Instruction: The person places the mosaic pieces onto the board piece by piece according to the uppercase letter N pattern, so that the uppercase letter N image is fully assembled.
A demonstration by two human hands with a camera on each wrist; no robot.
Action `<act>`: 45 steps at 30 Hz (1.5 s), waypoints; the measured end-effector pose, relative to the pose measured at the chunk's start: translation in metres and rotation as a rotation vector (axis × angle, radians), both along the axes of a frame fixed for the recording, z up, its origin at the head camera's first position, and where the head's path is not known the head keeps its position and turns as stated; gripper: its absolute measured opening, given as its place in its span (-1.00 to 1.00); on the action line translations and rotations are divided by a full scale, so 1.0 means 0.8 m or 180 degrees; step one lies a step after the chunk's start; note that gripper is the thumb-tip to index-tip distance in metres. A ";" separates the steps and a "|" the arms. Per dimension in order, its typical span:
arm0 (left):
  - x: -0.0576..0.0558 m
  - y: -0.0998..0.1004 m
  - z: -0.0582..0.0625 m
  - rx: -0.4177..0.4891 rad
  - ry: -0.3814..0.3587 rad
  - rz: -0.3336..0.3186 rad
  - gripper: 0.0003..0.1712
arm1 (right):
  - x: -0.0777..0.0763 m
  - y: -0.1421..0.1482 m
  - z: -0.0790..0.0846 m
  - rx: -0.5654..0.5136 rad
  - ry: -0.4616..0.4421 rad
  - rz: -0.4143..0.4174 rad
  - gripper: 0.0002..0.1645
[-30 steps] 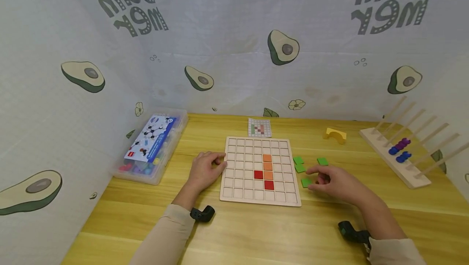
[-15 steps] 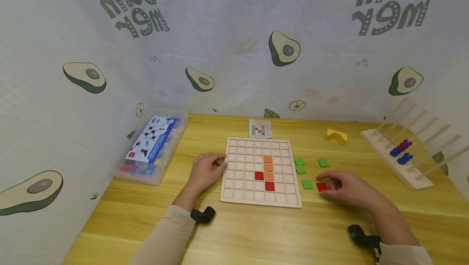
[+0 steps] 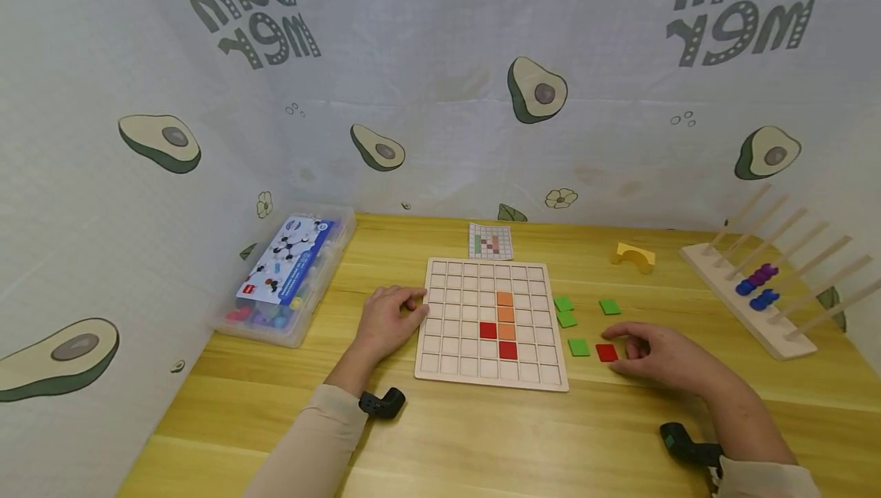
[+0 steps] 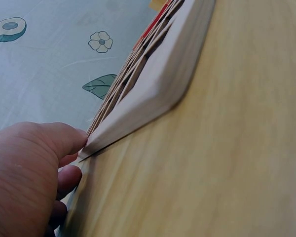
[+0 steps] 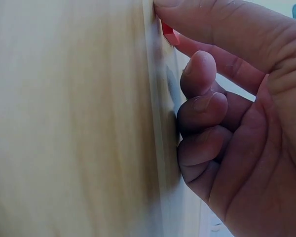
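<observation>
My left hand (image 3: 388,322) rests at the left edge of a wooden grid board (image 3: 457,366), its thumb and index finger touching the rim. In the left wrist view the thumb reaches the board's edge (image 4: 133,126). Orange tiles (image 3: 505,314) and red tiles (image 3: 508,350) fill several cells of the board. On the table to the right lies a loose red tile (image 3: 606,353). Right beside it, my right hand (image 3: 661,356) has its thumb and index finger apart, the thumb tip near the tile's corner. In the right wrist view its other fingers (image 5: 202,108) curl loosely.
Several green tiles (image 3: 579,347) lie between board and right hand. A pattern card (image 3: 491,242) lies behind the board. A clear plastic box (image 3: 285,276) stands left. At the right are a yellow arch block (image 3: 634,256) and a peg stand (image 3: 746,303) with blue and purple beads.
My right hand has moved right, away from the green tiles, and the red tile has come into view on the table, now clear of the fingers. The left hand stays at the board.
</observation>
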State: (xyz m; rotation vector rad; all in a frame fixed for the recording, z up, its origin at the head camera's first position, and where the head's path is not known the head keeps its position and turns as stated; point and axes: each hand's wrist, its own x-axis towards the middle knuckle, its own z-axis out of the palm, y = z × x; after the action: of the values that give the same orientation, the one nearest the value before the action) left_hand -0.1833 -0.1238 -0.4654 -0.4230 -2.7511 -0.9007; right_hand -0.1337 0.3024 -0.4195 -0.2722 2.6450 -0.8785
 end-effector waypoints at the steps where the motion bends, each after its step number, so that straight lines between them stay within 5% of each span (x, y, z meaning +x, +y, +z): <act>1: 0.000 0.000 0.000 -0.0004 0.0000 0.0001 -0.67 | 0.000 0.000 0.000 -0.0003 0.0004 0.0005 -0.40; 22: 0.001 0.001 0.001 0.0015 0.0048 -0.0019 -0.67 | 0.000 -0.002 -0.002 0.0087 0.0006 -0.0103 -0.64; 45: 0.002 0.000 0.002 0.0074 0.0086 -0.0025 -0.68 | -0.002 -0.065 0.010 -0.0044 0.0500 0.0217 -0.70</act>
State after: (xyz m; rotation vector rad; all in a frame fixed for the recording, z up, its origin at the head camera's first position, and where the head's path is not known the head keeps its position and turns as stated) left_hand -0.1816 -0.1234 -0.4642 -0.4387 -2.7137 -0.9213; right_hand -0.1353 0.2505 -0.4112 -0.4492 2.7553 -0.8872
